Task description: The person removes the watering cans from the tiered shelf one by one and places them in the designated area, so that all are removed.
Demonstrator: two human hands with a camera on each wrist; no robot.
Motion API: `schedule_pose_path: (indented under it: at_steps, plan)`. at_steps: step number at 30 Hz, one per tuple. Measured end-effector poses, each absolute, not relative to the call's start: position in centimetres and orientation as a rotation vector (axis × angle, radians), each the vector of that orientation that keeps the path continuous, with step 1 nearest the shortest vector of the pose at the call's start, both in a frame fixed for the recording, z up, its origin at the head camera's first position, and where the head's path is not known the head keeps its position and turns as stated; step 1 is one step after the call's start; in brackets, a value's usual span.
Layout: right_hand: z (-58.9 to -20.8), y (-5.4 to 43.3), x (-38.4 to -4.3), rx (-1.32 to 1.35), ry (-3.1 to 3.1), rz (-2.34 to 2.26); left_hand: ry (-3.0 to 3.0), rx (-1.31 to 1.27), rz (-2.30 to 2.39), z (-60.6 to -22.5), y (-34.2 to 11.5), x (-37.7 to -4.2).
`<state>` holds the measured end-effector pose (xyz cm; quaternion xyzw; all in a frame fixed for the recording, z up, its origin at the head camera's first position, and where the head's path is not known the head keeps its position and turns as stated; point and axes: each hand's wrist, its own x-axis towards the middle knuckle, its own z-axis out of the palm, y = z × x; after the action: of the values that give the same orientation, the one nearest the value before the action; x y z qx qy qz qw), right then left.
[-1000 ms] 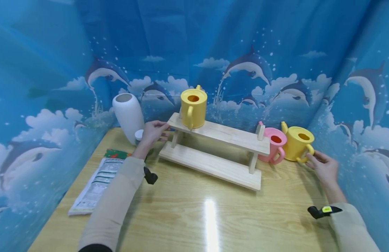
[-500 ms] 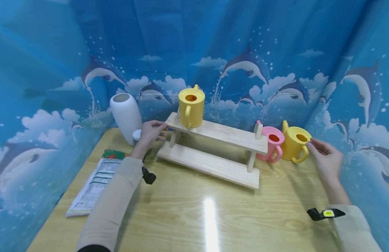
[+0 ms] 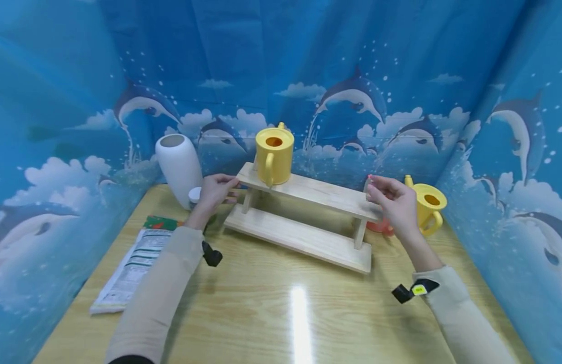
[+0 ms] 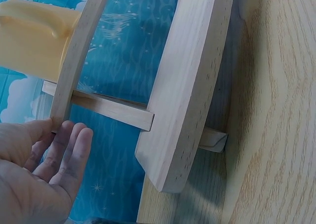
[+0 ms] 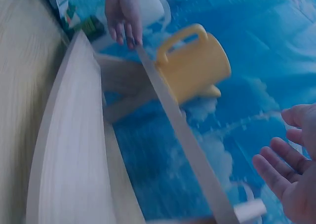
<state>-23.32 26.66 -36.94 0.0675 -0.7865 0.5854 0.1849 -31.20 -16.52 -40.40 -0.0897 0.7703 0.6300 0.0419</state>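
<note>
One shelf edge (image 4: 61, 108) in left fingers (image 4: 58, 147)

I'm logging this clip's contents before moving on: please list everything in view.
Wooden two-tier shelf: 1, pale, mid-table
Shelf-top watering can: 1, yellow, upper board's left part
Table watering can: 1, yellow, far right
Pink can: 1, pink, at shelf's right end, mostly hidden
Vase: 1, white, back left
Container: 1, white-lidded, beside vase
Packet: 1, white and green, left
Table: 1, light wood, below everything
Curtain: blue, dolphin-printed, around table
Wrist devices: 2, black, one per wrist
Sleeves: 2, beige, both arms
Left hand: 1, bare, pinching upper board's left end
Right hand: 1, bare, near upper board's right end
</note>
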Motion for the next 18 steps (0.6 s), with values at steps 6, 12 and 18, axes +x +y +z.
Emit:
schedule_pose_path:
  at_steps: [6, 12, 18]
  plan:
    - [-36.0, 20.7, -24.8, 0.348, -2.256, 1.774, 2.373, -0.304, 1.892, -40.3, -16.7, -31.3]
    - [-35.7, 15.0, -26.1, 0.447, -2.278, 1.889, 2.383, -0.302, 1.889, -40.4, -16.7, -31.5]
    - [-36.0, 11.2, -27.5, 0.488, -2.302, 1.949, 2.354, -0.312, 1.923, -40.4, -16.5, -31.4]
